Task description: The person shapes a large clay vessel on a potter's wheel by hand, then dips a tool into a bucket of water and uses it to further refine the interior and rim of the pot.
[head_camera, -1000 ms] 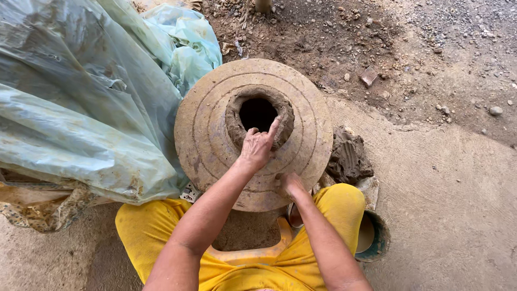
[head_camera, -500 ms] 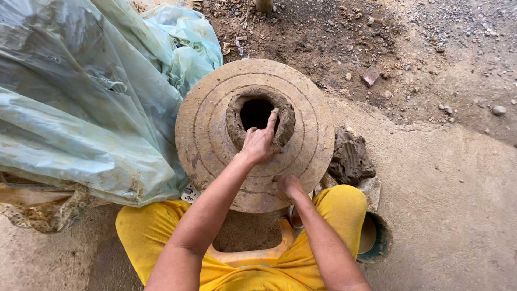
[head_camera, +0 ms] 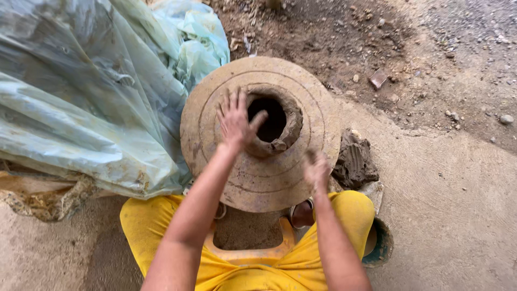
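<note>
On one wheel (head_camera: 258,178), one clay pot (head_camera: 276,121)

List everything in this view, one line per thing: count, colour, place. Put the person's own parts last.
clay pot: one, brown, hollow, middle of the wheel.
wheel disc: one, tan, round with ring grooves, centre of view.
clay lump: one, dark brown, on the ground right of the disc.
plastic sheet: one, pale green, crumpled, left of the disc.
stand: one, orange, under the disc between the knees.
bowl: one, teal rim, by the right knee, mostly hidden.
ground: bare grey-brown earth, stones at top right.
yellow garment: over both legs, bottom.
left hand: fingers spread, on the pot's left wall.
right hand: blurred, above the disc's near right edge, holding nothing.
</note>
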